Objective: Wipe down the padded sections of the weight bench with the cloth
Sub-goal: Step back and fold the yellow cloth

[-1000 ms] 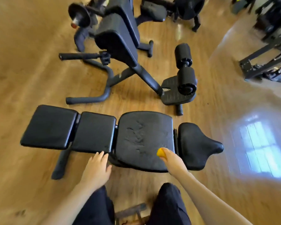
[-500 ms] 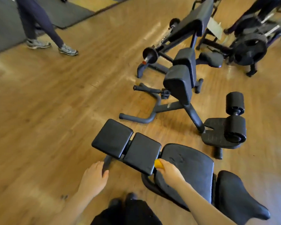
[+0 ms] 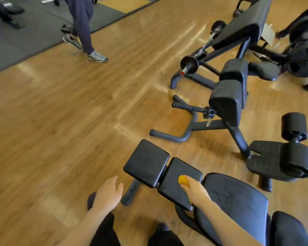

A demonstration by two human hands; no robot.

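Right hand: the right hand (image 3: 194, 189) grasps a yellow cloth (image 3: 183, 180) and presses it on the second pad (image 3: 174, 176) of the weight bench (image 3: 235, 197); only a bunched bit of cloth shows past the knuckles.
Left hand: the left hand (image 3: 108, 192) hangs over the wooden floor (image 3: 60, 121) at about 9 o'clock from the cloth, fingers loose and spread, holding nothing and touching nothing.
Bench pads: a row of black pads runs from 11 o'clock to 5 o'clock across the lower right; the end pad (image 3: 146, 162) lies just beyond the cloth, a larger scuffed pad (image 3: 238, 201) just behind the right wrist, and a fourth pad (image 3: 288, 229) sits at the bottom right edge.
Bench leg: a black foot (image 3: 130, 192) shows under the end pad, between the two hands.
Other equipment: a black hyperextension machine (image 3: 228, 105) stands at 1 o'clock from the bench, with roller pads (image 3: 294, 126) to its right; a loaded barbell (image 3: 188, 65) rests on a further machine behind it.
Bystander: a person's legs and grey trainers (image 3: 97, 56) are at 11 o'clock, near the edge of a dark mat (image 3: 16, 38).
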